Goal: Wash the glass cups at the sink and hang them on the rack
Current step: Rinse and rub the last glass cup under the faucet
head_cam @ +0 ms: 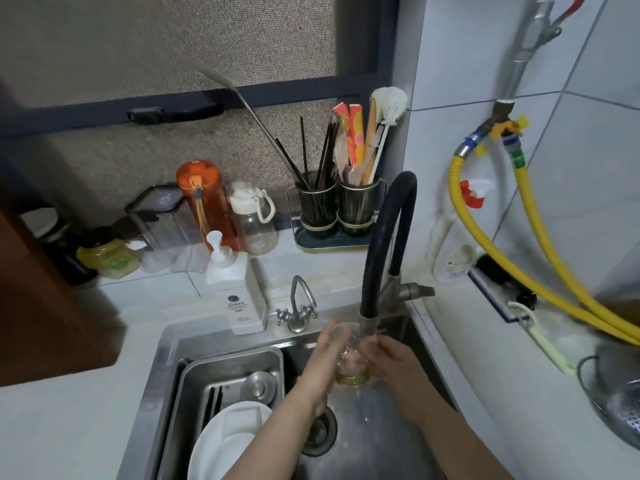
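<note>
1. Glass cup (350,355) sits directly under the spout of the black faucet (381,244), over the sink (166,348) basin, yellowish at its base.
2. Left hand (323,351) presses against the cup's 9 o'clock side, fingers extended along the glass.
3. Right hand (388,355) is at the cup's 3 o'clock side, fingers curled onto it; some fingertips appear to reach inside, though blur makes that uncertain.
4. Drain (320,433) lies at 6 o'clock from the cup, partly behind the left forearm.
5. Steel tray (194,368) fills the sink's 9 o'clock half, holding white plates (228,438) and a steel lid.
6. Small chrome tap (298,306) stands at the sink's 12 o'clock rim; white pump bottle (235,289) just beside it, toward 9 o'clock.
7. Tabletop (69,427) ledge behind carries an orange bottle (204,202), a clear bottle with white cap (254,220) and a utensil holder (336,209) with chopsticks and a brush.
8. Yellow hoses (540,237) run down the wall at 3 o'clock; a metal colander (620,400) rests below them.
</note>
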`<state>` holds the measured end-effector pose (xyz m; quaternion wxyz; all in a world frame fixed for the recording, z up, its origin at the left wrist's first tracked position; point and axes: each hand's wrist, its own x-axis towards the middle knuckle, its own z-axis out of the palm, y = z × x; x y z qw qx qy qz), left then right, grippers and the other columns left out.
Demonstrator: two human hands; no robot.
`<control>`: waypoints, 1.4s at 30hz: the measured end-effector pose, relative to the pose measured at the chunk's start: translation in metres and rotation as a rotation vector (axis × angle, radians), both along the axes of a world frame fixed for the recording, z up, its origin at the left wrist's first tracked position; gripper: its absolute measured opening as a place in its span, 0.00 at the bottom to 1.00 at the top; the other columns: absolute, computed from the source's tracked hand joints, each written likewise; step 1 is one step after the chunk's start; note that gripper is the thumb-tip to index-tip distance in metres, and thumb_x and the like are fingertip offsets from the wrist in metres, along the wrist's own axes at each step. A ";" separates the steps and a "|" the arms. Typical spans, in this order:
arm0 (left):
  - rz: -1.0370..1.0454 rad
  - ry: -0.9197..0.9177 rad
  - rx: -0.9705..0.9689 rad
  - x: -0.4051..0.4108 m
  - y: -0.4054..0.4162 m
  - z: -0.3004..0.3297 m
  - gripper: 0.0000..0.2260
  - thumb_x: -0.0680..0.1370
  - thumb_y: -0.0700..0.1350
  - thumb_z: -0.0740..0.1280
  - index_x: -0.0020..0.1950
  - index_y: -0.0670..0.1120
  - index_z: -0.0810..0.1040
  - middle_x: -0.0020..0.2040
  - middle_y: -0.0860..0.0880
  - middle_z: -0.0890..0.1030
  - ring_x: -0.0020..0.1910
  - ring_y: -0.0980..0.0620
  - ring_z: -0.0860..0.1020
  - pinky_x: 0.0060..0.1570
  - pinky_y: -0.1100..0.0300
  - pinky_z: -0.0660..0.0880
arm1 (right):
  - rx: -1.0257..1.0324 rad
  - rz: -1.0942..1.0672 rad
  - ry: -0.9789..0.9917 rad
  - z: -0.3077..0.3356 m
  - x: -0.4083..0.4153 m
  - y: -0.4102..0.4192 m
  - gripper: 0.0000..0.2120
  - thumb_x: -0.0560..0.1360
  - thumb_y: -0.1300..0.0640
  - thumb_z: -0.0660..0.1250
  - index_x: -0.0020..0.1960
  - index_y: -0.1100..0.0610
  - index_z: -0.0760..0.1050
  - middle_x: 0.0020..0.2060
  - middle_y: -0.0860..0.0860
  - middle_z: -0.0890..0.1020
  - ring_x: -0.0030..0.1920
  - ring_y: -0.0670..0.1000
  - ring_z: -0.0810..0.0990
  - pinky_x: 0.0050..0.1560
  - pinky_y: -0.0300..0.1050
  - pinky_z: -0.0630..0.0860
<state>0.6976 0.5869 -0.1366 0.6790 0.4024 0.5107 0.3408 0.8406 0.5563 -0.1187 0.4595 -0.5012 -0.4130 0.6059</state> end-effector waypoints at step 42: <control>0.284 -0.285 -0.039 0.013 -0.012 0.003 0.21 0.74 0.56 0.68 0.62 0.47 0.76 0.49 0.43 0.84 0.44 0.48 0.83 0.44 0.51 0.80 | 0.128 0.174 -0.354 0.011 -0.019 0.024 0.07 0.80 0.59 0.60 0.52 0.57 0.76 0.42 0.45 0.80 0.44 0.42 0.80 0.46 0.30 0.75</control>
